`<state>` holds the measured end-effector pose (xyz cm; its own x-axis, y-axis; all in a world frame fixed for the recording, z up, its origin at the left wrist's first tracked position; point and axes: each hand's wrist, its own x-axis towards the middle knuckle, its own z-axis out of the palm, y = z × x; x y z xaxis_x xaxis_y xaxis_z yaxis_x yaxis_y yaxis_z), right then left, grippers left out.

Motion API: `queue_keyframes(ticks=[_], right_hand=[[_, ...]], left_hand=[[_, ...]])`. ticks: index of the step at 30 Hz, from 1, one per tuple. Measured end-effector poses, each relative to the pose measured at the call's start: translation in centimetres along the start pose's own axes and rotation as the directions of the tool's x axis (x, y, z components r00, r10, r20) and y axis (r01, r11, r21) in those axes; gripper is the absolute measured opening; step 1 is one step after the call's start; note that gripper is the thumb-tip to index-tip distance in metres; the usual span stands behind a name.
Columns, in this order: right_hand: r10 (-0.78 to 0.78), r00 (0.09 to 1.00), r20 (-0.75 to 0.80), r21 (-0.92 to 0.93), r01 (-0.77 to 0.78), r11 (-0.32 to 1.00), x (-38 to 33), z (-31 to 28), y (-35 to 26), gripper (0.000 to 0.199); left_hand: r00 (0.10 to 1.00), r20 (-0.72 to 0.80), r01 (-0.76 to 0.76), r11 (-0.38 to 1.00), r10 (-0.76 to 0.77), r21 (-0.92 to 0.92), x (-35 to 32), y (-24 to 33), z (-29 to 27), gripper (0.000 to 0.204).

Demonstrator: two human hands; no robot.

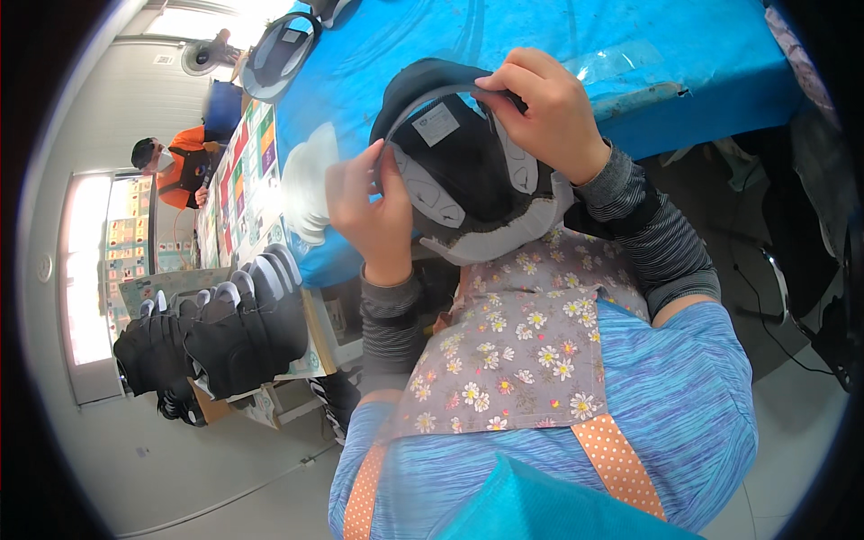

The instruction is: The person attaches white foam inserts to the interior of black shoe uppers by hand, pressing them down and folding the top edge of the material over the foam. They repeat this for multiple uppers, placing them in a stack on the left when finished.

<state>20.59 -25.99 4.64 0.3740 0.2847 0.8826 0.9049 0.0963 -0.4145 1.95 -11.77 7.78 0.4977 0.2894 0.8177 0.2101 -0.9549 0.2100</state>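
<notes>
A black and grey cap (468, 171) is held up in front of my chest with its inside facing me. White oval panels and a white label (436, 124) show in its lining, and a pale, ridged edge lies toward my apron. My left hand (373, 211) pinches the left part of the cap's rim between thumb and fingers. At the upper right, my right hand (549, 108) pinches the same rim, its thumb tip on the inner side of the band. Part of the left hand is blurred.
A blue-covered table (576, 36) extends ahead. White curved sheets (310, 184) lie at its left, with another cap (281, 56) farther back. Several stacked black caps (243, 333) stand at the left. A person in orange (184, 162) works beyond; a cable (765, 315) hangs right.
</notes>
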Motion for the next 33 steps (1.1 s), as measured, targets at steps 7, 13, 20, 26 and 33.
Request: queue_keyframes(ticks=[7,13,20,26,33], right_hand=[[-0.006,1.0,0.021,0.02,0.006,1.0,0.0,-0.3,-0.6,0.015],[0.015,0.999,0.051,-0.011,-0.015,1.0,-0.5,0.0,-0.1,0.014],[0.04,0.995,0.093,0.106,-0.049,0.993,0.1,-0.3,-0.1,0.013],[0.26,0.954,0.15,0.228,-0.289,0.93,0.8,0.0,1.0,0.014],[0.404,0.843,0.356,0.275,-0.507,0.817,3.4,0.0,4.0,0.023]], left_hand=[[0.999,-0.014,0.048,0.998,-0.047,0.042,-0.4,-0.6,-0.2,0.013],[0.997,-0.025,0.076,0.997,-0.075,0.018,-0.7,-0.4,0.0,0.013],[0.997,-0.03,0.075,0.996,-0.074,0.038,-0.6,-0.9,0.3,0.012],[1.0,0.013,0.005,0.997,-0.006,0.083,2.2,-0.2,0.4,0.009],[0.959,0.271,0.0,0.956,-0.083,0.292,8.8,3.6,-0.8,0.009]])
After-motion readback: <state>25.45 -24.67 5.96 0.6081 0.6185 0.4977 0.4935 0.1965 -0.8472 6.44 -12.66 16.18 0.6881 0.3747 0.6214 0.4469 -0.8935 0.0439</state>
